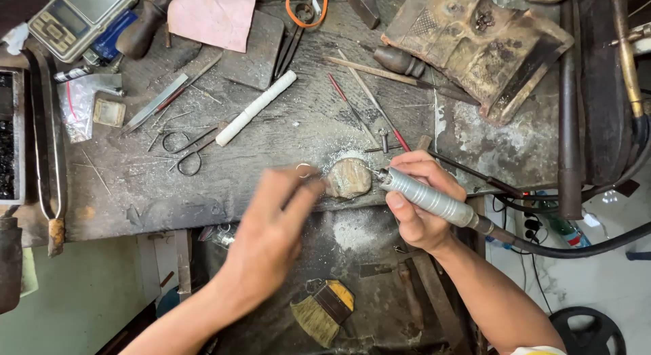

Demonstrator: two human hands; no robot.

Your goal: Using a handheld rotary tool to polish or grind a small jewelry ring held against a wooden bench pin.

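small ring held at a worn bench pin, rotary handpiece brought to it

near the middle of the frame, a small metal ring [303, 170] is pinched between the fingertips of the left hand [271, 240]; the hand is blurred, so the exact grip cannot be told, but the fingers are seen closed together on the ring. the ring is held just beside a rounded, worn wooden bench pin [348, 178], which is dusted with pale filings. the right hand [420, 206] is wrapped shut around a ribbed grey rotary handpiece [430, 199], whose fine tip is pointed toward the bench pin and the ring; whether the tip is touching the ring cannot be made out. a dark flexible shaft [583, 246] is run off from the handpiece toward the lower right of the frame.

the ring is judged to be very light, stiff and smooth, so it is likely to slip or spin if held loosely; it is best taken by its outer edge and steadied against the wood. the handpiece is judged rigid and easily gripped by its ribbed barrel, close to the tip.

on the scarred workbench [135, 192], scissors [186, 155] and a white wrapped stick [255, 107] are seen left of centre, a small digital scale [78, 19] in the upper left, a charred block [475, 43] in the upper right, and a brush [324, 313] below the hands.
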